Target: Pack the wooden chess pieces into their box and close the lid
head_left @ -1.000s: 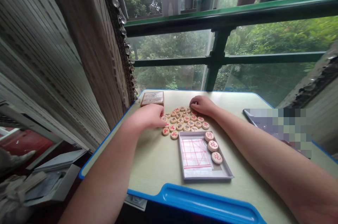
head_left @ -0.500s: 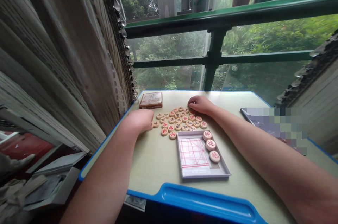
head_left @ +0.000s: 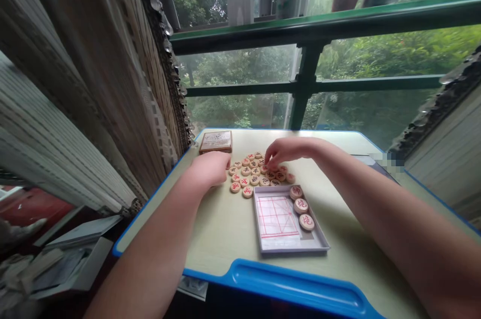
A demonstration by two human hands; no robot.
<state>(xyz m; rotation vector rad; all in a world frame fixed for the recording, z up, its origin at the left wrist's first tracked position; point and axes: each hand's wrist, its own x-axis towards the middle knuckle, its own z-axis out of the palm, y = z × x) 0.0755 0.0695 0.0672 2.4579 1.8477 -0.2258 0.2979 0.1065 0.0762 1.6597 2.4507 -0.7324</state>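
Round wooden Chinese chess pieces (head_left: 255,171) with red or black characters lie face up in a loose cluster on the table. At the cluster's left edge, my left hand (head_left: 212,168) is closed with its fingers curled, their tips hidden behind the hand. From the back right, my right hand (head_left: 283,151) reaches down among the pieces, thumb and fingers pressed together at the tips. Whether a piece is between them is hidden. A shallow white box tray (head_left: 325,242) stands nearer me, with three red-marked pieces (head_left: 300,206) along its right side and a folded red-lined board sheet (head_left: 277,216).
A brown-edged flat box (head_left: 216,141) lies at the table's back left. On the right is a dark flat object (head_left: 376,165), partly blurred out. The pale table (head_left: 218,239) has a blue rim with a moulded trough (head_left: 296,284). Curtains and a green-framed window surround it.
My right hand has moved from the cluster's back edge forward into the pieces. My left hand has shifted slightly right and away from me, covering pieces at the left edge.
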